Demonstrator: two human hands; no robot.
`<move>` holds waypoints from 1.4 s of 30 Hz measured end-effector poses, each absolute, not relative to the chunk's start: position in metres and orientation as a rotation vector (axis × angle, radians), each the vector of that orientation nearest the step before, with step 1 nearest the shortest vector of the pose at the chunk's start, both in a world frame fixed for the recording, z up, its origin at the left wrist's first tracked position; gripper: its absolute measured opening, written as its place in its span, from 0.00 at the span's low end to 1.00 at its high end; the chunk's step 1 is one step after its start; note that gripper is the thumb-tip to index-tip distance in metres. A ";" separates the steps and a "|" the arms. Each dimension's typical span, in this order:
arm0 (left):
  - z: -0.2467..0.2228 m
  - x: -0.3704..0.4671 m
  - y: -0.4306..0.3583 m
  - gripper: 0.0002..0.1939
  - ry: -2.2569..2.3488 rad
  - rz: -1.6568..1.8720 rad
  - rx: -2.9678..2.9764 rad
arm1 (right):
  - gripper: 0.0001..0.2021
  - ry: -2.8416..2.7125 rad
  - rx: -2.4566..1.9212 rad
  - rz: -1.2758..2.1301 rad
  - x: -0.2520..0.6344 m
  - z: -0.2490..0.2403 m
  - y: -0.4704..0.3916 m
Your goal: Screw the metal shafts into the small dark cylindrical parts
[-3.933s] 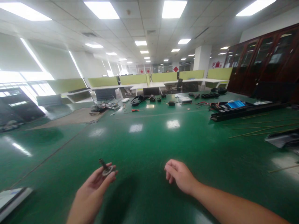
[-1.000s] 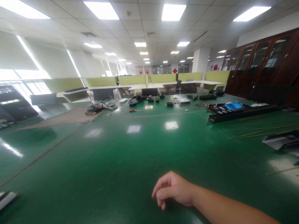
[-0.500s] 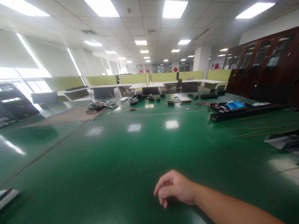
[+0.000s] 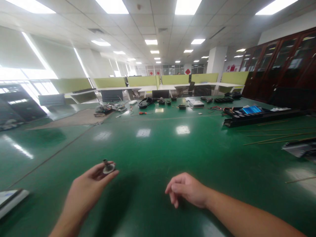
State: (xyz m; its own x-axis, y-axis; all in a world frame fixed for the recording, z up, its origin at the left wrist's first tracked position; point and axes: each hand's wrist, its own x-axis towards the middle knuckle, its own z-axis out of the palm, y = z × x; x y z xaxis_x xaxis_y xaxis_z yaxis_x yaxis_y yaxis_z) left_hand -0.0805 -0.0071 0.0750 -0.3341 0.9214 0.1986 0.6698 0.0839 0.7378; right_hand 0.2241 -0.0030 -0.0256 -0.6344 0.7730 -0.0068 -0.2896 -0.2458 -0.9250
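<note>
The left hand (image 4: 85,187) pinches a flanged part (image 4: 109,169) between thumb and fingers, stem up, above the green table (image 4: 158,148). The right hand (image 4: 189,190) is loosely curled, well apart; whether it encloses anything, I cannot tell.

Looks forward and slightly down from head height, over a green table (image 4: 158,144) toward the desks (image 4: 168,87) beyond. Sits close above the left hand (image 4: 85,184) and right hand (image 4: 189,191), low in view, and reaches wide: blinds (image 4: 54,61) far left, cabinets (image 4: 280,62) far right, ceiling (image 4: 138,24) overhead.
</note>
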 end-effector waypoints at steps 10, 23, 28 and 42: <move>0.010 -0.011 0.021 0.16 1.265 0.850 2.339 | 0.16 -1.551 -1.211 1.068 0.232 -0.028 0.003; 0.007 -0.005 0.010 0.12 1.135 0.715 2.302 | 0.28 -1.810 -1.209 0.954 0.231 -0.029 -0.009; 0.012 0.001 0.005 0.12 1.072 0.639 2.321 | 0.23 -1.826 -1.238 0.951 0.232 -0.029 -0.010; -0.003 0.016 -0.005 0.17 1.042 0.859 2.482 | 0.26 -1.763 -1.147 1.013 0.231 -0.026 -0.012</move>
